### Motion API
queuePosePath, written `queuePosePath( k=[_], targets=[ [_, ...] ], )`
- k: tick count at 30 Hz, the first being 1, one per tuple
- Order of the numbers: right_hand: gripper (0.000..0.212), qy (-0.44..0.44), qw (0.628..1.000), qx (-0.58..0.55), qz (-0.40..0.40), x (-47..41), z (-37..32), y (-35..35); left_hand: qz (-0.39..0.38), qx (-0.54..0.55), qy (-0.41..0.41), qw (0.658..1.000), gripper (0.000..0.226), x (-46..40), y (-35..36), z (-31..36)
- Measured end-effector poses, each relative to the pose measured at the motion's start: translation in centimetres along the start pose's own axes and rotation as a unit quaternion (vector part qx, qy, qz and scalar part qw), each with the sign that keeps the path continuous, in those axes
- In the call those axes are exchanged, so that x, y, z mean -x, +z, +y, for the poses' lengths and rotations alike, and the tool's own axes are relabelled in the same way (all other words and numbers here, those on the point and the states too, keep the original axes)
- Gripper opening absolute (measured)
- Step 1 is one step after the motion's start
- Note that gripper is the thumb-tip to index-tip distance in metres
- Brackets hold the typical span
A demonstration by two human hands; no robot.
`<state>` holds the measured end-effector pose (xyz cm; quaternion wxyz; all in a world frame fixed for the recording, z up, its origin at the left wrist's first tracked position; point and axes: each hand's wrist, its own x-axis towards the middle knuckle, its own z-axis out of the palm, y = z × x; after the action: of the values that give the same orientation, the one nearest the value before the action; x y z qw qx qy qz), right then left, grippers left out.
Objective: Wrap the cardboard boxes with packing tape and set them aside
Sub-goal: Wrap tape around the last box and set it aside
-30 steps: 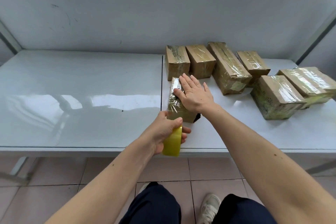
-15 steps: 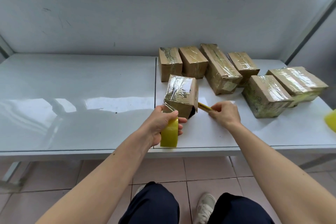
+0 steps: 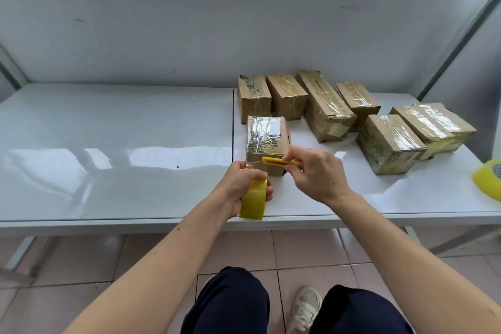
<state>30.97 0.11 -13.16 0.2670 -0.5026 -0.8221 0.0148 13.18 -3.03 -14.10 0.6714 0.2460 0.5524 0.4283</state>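
Note:
A cardboard box (image 3: 267, 136) with shiny tape over its top stands on the white table (image 3: 116, 144), just right of the table's seam. My left hand (image 3: 241, 184) grips a yellow roll of packing tape (image 3: 253, 203) near the front edge, and a short strip of tape runs from it up to the box. My right hand (image 3: 317, 175) holds a yellow utility knife (image 3: 282, 162), its tip lying at that strip against the box's near face.
Several taped boxes (image 3: 325, 106) lie in a row behind and to the right, two larger ones (image 3: 390, 142) nearest the right side. A second yellow tape roll (image 3: 488, 177) sits at the right edge. A grey wall backs the table. Tiled floor lies below.
My right hand left the box top, picked up the yellow knife from the table and brought it to the tape strip. The box now stands turned with its taped face up.

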Motion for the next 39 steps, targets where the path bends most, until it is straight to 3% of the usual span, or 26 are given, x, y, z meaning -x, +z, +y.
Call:
queuePosePath(
  k=[6,14,18,22,26,29,32,39],
  targets=[
    [0.006,-0.025,0.998,0.055,-0.018,-0.4,0.0,0.5,0.0,0.002,0.004,1.0,0.049,-0.5,-0.1,-0.1],
    [0.012,-0.054,0.982,0.129,-0.128,-0.5,1.2,-0.1,-0.007,0.031,-0.013,0.999,0.059,-0.3,0.1,0.2],
    [0.006,-0.022,0.996,0.049,-0.064,-0.5,2.0,-1.2,-0.003,0.045,-0.02,0.999,0.064,-0.5,-0.1,-0.1],
    [0.023,0.042,0.998,-0.051,-0.024,-1.4,1.1,0.1,-0.024,0.012,-0.025,0.999,0.044,-0.3,-0.2,0.1],
    [0.053,0.078,0.992,-0.04,-0.093,-3.1,0.4,2.3,-0.071,0.007,-0.054,0.996,0.015,0.4,-0.2,0.0],
    [0.047,0.092,0.987,-0.032,-0.128,-5.2,0.5,3.5,-0.085,0.016,-0.045,0.995,0.007,0.5,-0.3,0.3],
    [0.036,0.097,0.984,-0.009,-0.149,-7.2,0.4,4.3,-0.083,0.026,-0.027,0.996,0.01,0.5,-0.7,0.8],
    [0.034,0.095,0.975,-0.03,-0.196,-8.7,0.8,4.5,-0.074,0.07,-0.047,0.994,0.042,1.2,0.4,-1.6]
  ],
)
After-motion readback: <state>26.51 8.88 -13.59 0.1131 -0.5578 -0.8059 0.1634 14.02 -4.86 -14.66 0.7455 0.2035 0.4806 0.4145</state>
